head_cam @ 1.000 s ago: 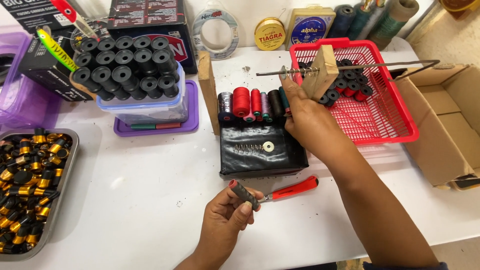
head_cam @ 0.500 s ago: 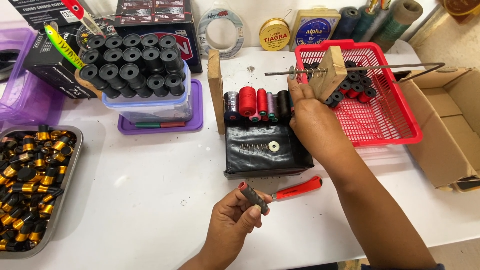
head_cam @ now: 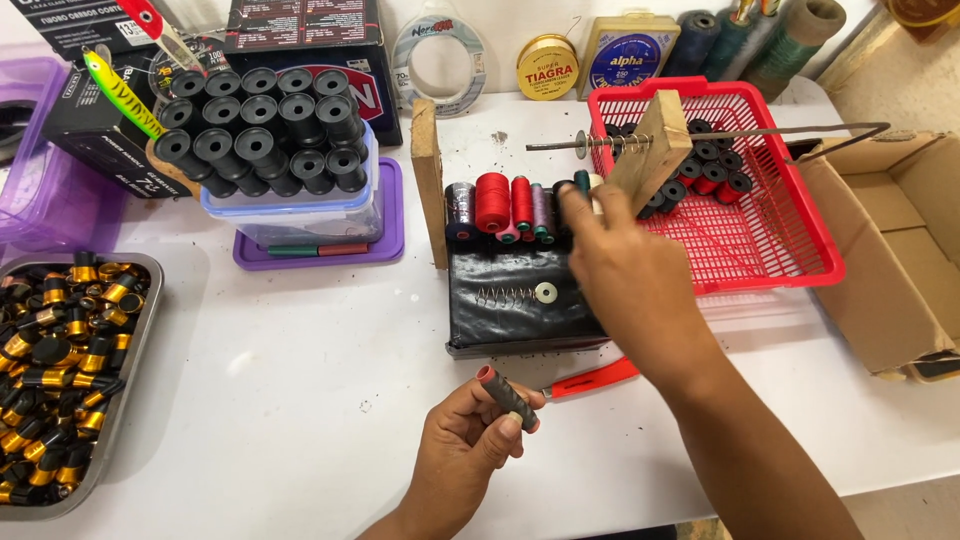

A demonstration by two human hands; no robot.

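Dark little spool in left hand: the left hand point(head_cam: 462, 450) is curled around a small dark spool point(head_cam: 507, 397) with a red end, low on the white table point(head_cam: 300, 400).
Right hand: the right hand point(head_cam: 630, 275) reaches up to the row of thread spools point(head_cam: 510, 205); its fingers are partly spread and touch the teal one. I cannot tell if it is gripping it.
Thread row: red, pink, grey and teal spools stand side by side between a wooden post point(head_cam: 428, 180) and a tilted wooden block point(head_cam: 655, 145), above a black pad point(head_cam: 510, 305).
Red tool: a tool with a red handle point(head_cam: 592, 380) lies just beside the left hand.
Done so far, I think: a few spools lie in the red basket point(head_cam: 790, 215), so some look finished.
Left to do, I think: lots. The clear tub point(head_cam: 300, 210) is stacked with black spools point(head_cam: 260, 125), and the metal tray point(head_cam: 140, 350) is full of gold and black pieces.
Edges: the left hand is near the front edge of the table. A cardboard box point(head_cam: 900, 250) sits at the right edge.
Room to move: the white patch between the tray and the black pad is open. The back of the table is crowded.
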